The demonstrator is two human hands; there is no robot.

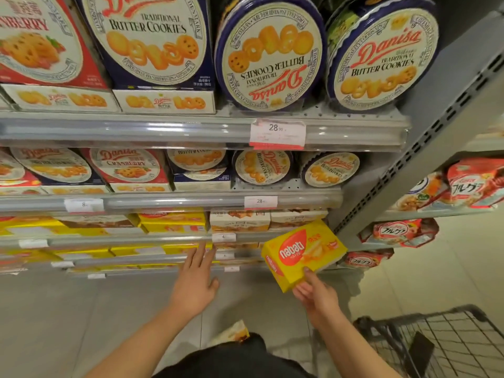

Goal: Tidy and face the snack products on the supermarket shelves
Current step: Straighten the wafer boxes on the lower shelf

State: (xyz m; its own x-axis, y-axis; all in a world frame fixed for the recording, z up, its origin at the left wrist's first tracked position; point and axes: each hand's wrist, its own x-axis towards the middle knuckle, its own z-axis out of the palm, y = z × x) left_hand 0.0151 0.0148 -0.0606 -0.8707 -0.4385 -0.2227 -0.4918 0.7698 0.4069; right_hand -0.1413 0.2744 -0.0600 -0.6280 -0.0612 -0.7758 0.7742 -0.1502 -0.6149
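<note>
Two hands are in view, and the shelving (191, 130) shows several tiers, the lower ones too blurred to count for certain. On the top shelf stand two round blue cookie tins (271, 51) at the right, the left one of them turned upside down, and two cookie boxes (152, 39) at the left, one red and one blue. The shelf below carries two more round tins (263, 167) at the right and a row of boxes to their left, some red, some blue. Lower shelves hold yellow boxes (173, 222) and pale ones; their number cannot be told. Four price tags are plainly readable along the shelf edges, the largest (277, 133) marked 28.

The wafer box (301, 253) is one yellow carton with a red oval logo reading "nabati" and a picture of wafers on its front. It is held in the air near the right end of the lower shelves, tilted with its left end down.

The right hand (317, 294) holds the box at its near corner, its grip closed on it with the thumb on the front face. The left hand (195, 281) reaches toward the lower shelf edge, palm down, fingers straight and holding nothing. A wire cart (447, 342) stands at the near right.
</note>
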